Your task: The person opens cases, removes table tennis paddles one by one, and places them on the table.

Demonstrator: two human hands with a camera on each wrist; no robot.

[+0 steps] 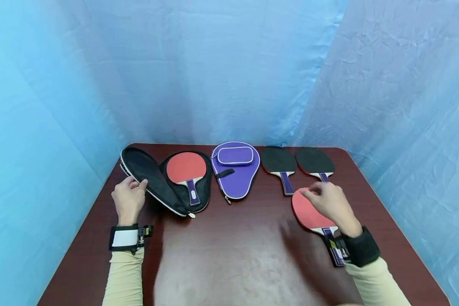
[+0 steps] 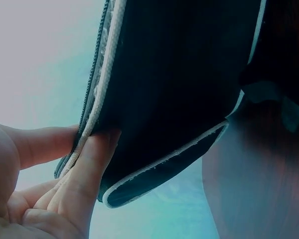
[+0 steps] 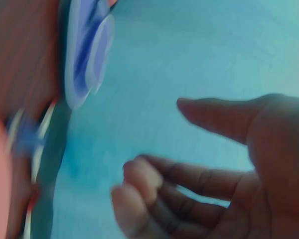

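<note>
My left hand (image 1: 129, 199) pinches the rim of the raised lid (image 1: 147, 172) of a black zippered paddle case. Thumb and fingers sit on either side of its white piping (image 2: 100, 94) in the left wrist view. Inside the spread case lies a table tennis paddle (image 1: 185, 166), red side up, with a purple-blue handle. Over at the right, my right hand (image 1: 330, 204) hovers above another red-faced paddle (image 1: 306, 212), partly covering it. Its fingers are loosely bent, thumb apart, and the right wrist view shows nothing between them.
A purple paddle case (image 1: 235, 180) with a small front pocket lies at the back middle. Two black-faced paddles, one nearer the middle (image 1: 279, 159) and one farther right (image 1: 314, 159), lie beside it. Blue cloth (image 1: 229, 72) hangs around the brown table (image 1: 222, 255).
</note>
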